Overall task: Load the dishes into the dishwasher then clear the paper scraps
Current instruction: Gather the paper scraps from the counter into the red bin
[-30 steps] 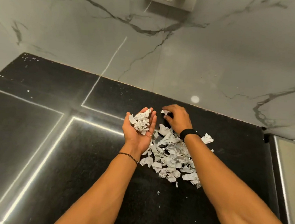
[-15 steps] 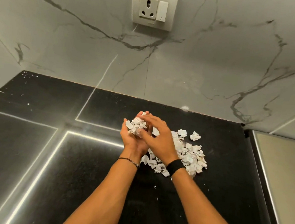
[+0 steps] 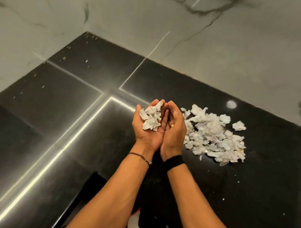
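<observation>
My left hand (image 3: 147, 138) is cupped palm up above the black countertop (image 3: 91, 127), and a small heap of crumpled white paper scraps (image 3: 151, 118) lies in its palm. My right hand (image 3: 174, 132) is pressed against its right side, also cupped palm up, with a ring on one finger and nothing in it. A larger pile of paper scraps (image 3: 214, 137) lies on the countertop just right of my right hand. No dishes or dishwasher are in view.
A grey marble wall (image 3: 204, 55) runs behind and to the left of the countertop. A few tiny paper bits (image 3: 223, 199) lie on the countertop to the right. The countertop's front edge (image 3: 78, 196) is at the bottom, with something white (image 3: 133, 226) lower down.
My right hand has come off the scraps in my left palm and turned palm up beside it. Both hands now sit left of the pile.
</observation>
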{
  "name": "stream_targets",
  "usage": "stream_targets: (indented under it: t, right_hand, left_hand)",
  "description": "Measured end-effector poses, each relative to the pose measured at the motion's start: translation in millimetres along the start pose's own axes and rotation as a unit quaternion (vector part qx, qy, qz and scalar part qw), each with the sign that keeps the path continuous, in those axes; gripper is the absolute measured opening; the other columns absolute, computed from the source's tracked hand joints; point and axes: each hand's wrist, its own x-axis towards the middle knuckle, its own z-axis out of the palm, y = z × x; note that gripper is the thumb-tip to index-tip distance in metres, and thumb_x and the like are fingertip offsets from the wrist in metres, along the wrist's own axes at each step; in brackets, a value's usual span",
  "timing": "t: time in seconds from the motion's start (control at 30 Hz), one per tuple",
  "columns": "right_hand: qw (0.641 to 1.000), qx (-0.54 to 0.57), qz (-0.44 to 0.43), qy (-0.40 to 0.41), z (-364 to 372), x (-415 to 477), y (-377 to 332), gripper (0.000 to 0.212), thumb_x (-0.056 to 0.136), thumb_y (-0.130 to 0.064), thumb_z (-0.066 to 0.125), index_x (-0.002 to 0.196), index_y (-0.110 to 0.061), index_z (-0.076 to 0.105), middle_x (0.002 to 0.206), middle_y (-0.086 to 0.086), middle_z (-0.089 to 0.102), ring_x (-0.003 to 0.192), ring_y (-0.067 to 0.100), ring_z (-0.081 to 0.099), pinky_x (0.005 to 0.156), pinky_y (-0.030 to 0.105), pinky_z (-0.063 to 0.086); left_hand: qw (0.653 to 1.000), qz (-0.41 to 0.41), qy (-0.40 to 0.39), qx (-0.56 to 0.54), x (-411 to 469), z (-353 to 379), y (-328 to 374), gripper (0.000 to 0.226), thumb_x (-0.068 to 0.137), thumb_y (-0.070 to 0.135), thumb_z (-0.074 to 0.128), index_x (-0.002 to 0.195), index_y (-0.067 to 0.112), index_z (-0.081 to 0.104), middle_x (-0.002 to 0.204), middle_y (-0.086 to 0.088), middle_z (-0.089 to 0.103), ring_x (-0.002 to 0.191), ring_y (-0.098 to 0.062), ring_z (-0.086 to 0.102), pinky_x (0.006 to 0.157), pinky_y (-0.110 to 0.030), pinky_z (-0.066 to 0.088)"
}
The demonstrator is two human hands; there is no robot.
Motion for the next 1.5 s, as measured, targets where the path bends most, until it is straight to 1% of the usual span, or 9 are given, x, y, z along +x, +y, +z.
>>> stream_targets:
  t: [0.17, 0.37, 0.73, 0.83, 0.97, 1.13, 1.33, 1.43, 1.5]
  right_hand:
    - [0.995, -0.002, 0.066, -0.079, 5, -57, 37, 0.033, 0.105, -0.024, 0.053, 0.132, -0.007, 0.063, 0.128, 0.007, 0.07, 0.122, 0.017, 0.065, 0.104, 0.033, 0.05]
    - [0.985, -0.031, 0.112, -0.127, -3, -141, 76, 0.034, 0.103, -0.028, 0.057, 0.131, -0.01, 0.065, 0.129, 0.009, 0.069, 0.123, 0.022, 0.064, 0.112, 0.044, 0.046]
    - [0.97, -0.116, 0.209, -0.053, -91, -284, 160, 0.03, 0.103, -0.019, 0.058, 0.128, -0.006, 0.066, 0.126, 0.009, 0.071, 0.116, 0.018, 0.067, 0.096, 0.029, 0.054]
    - [0.959, -0.149, 0.238, -0.036, -117, -287, 188, 0.028, 0.102, -0.017, 0.059, 0.127, -0.007, 0.067, 0.12, 0.007, 0.073, 0.107, 0.015, 0.071, 0.084, 0.024, 0.057]
    - [0.94, -0.196, 0.278, -0.026, -158, -266, 253, 0.029, 0.101, -0.021, 0.059, 0.126, -0.008, 0.068, 0.119, 0.009, 0.074, 0.11, 0.021, 0.071, 0.094, 0.034, 0.057]
    - [0.915, -0.214, 0.341, 0.019, -215, -226, 371, 0.036, 0.1, -0.029, 0.059, 0.131, -0.012, 0.065, 0.12, 0.011, 0.073, 0.107, 0.025, 0.071, 0.094, 0.04, 0.058]
    - [0.921, -0.176, 0.346, -0.012, -256, -176, 452, 0.045, 0.104, -0.042, 0.051, 0.14, -0.016, 0.056, 0.134, 0.009, 0.066, 0.124, 0.027, 0.061, 0.11, 0.045, 0.046]
    - [0.915, -0.222, 0.335, -0.03, -264, -162, 457, 0.048, 0.102, -0.053, 0.048, 0.138, -0.021, 0.056, 0.13, 0.004, 0.067, 0.12, 0.025, 0.062, 0.107, 0.048, 0.047]
    - [0.915, -0.234, 0.326, -0.048, -266, -161, 449, 0.049, 0.104, -0.052, 0.045, 0.142, -0.022, 0.052, 0.135, 0.003, 0.063, 0.122, 0.023, 0.06, 0.107, 0.045, 0.047]
  left_hand:
    - [0.997, 0.072, 0.014, -0.013, -52, -44, 26, 0.044, 0.1, 0.043, 0.052, 0.103, 0.002, 0.068, 0.106, -0.019, 0.069, 0.102, -0.032, 0.066, 0.117, -0.044, 0.04]
    - [0.99, 0.141, 0.028, 0.0, -126, -103, 51, 0.041, 0.104, 0.038, 0.048, 0.105, 0.003, 0.068, 0.103, -0.017, 0.07, 0.096, -0.029, 0.069, 0.102, -0.041, 0.051]
    - [0.977, 0.112, 0.184, 0.007, -246, -256, 31, 0.039, 0.104, 0.036, 0.045, 0.098, 0.005, 0.068, 0.092, -0.011, 0.072, 0.085, -0.023, 0.071, 0.083, -0.033, 0.057]
    - [0.97, 0.093, 0.223, 0.018, -247, -292, 17, 0.039, 0.104, 0.037, 0.047, 0.098, 0.006, 0.07, 0.093, -0.011, 0.072, 0.088, -0.024, 0.07, 0.088, -0.035, 0.057]
    - [0.958, 0.057, 0.281, -0.014, -217, -352, 1, 0.038, 0.103, 0.039, 0.05, 0.098, 0.007, 0.071, 0.102, -0.012, 0.071, 0.104, -0.026, 0.066, 0.105, -0.039, 0.05]
    - [0.932, 0.073, 0.355, 0.019, -148, -458, -16, 0.035, 0.104, 0.037, 0.047, 0.103, 0.011, 0.071, 0.108, -0.015, 0.073, 0.091, -0.024, 0.069, 0.085, -0.036, 0.056]
    - [0.958, 0.035, 0.251, 0.133, -95, -547, -21, 0.063, 0.103, 0.052, 0.035, 0.145, 0.008, 0.053, 0.143, -0.016, 0.059, 0.133, -0.034, 0.055, 0.117, -0.05, 0.039]
    - [0.943, 0.028, 0.262, 0.204, -91, -563, -14, 0.057, 0.108, 0.051, 0.027, 0.143, 0.014, 0.054, 0.132, -0.006, 0.067, 0.12, -0.022, 0.063, 0.099, -0.038, 0.05]
    - [0.934, 0.03, 0.279, 0.221, -95, -556, -11, 0.048, 0.11, 0.045, 0.028, 0.137, 0.017, 0.056, 0.123, 0.003, 0.068, 0.107, -0.009, 0.063, 0.083, -0.027, 0.047]
